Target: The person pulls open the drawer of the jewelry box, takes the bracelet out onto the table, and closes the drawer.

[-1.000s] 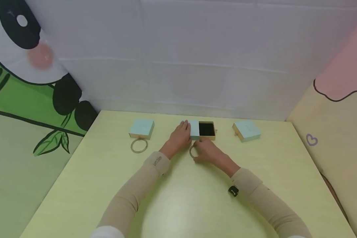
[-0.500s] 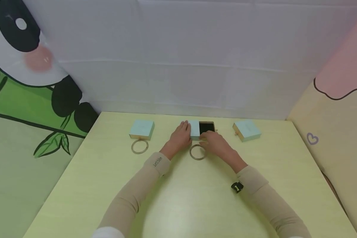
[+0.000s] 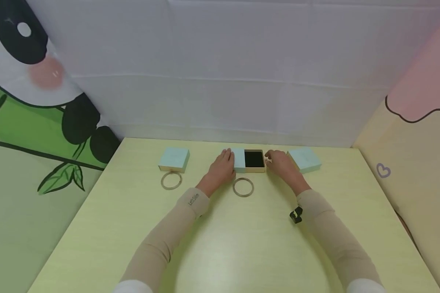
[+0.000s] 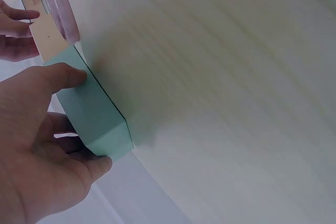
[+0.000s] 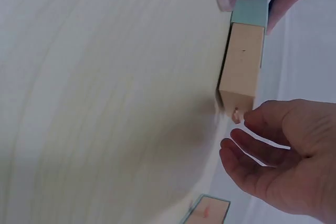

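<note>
In the head view a pale teal drawer box [image 3: 239, 160] lies mid-table, its tan drawer [image 3: 254, 170] pulled out to the right and showing a black lining [image 3: 254, 159]. My left hand [image 3: 221, 169] holds the box's sleeve, the fingertips pressed along its sides in the left wrist view. Beside the drawer's outer end is my right hand [image 3: 284, 169], fingers loosely bent and spread. The right wrist view has its thumb [image 5: 262, 119] close by the small pull tab [image 5: 236, 115], with nothing held. A round bangle [image 3: 243, 196] lies flat in front of the box.
Another teal box [image 3: 174, 158] stands at the left, with a second bangle [image 3: 171, 189] before it. To the right is a third teal box [image 3: 305, 158], turned at an angle, just behind the right hand. A white cloth wall [image 3: 227, 101] rises along the table's back edge.
My right hand has let go of the bangle, leaving it in front of the box, and has moved right, past the drawer to its outer end. The left hand has stayed in place.
</note>
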{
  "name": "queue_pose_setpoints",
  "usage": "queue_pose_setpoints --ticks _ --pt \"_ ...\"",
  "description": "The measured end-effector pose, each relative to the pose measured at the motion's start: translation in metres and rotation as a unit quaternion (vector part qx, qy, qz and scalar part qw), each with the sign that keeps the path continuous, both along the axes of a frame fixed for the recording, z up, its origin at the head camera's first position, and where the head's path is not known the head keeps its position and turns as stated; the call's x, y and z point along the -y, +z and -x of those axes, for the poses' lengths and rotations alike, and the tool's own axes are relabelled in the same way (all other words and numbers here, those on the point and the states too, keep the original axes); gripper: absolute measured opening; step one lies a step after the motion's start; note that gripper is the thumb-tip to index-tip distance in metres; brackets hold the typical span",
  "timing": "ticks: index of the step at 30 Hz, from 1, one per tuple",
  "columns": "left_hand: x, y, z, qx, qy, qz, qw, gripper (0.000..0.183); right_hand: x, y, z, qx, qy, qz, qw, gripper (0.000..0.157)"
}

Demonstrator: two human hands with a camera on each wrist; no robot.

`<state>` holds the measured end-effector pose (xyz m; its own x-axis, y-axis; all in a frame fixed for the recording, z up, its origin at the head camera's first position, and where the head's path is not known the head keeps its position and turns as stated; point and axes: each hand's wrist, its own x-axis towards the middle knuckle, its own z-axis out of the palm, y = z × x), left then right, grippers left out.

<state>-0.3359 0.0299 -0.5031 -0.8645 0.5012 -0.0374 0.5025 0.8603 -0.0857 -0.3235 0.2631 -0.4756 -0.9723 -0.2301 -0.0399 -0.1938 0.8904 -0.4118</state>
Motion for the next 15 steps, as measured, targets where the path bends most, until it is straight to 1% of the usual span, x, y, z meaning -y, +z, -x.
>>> queue_pose_setpoints --ticks 4,9,13,15 --pt "-0.001 0.000 0.001 -0.003 -0.001 -0.002 1.0000 0.066 0.000 -0.008 0.007 0.020 -0.014 -0.002 1.000 0.031" --pt "-0.001 -0.003 0.001 -0.004 0.003 -0.001 1.0000 0.066 0.001 -0.013 0.011 0.034 -0.034 0.021 0.999 0.029" --pt "0.000 -0.001 0.000 0.004 0.006 -0.003 1.0000 0.067 0.004 -0.016 0.015 0.031 -0.030 0.028 0.999 0.027" --pt "-0.001 0.000 0.000 0.008 0.007 -0.004 0.9999 0.067 0.007 -0.017 0.016 0.016 -0.020 0.033 0.999 0.026"
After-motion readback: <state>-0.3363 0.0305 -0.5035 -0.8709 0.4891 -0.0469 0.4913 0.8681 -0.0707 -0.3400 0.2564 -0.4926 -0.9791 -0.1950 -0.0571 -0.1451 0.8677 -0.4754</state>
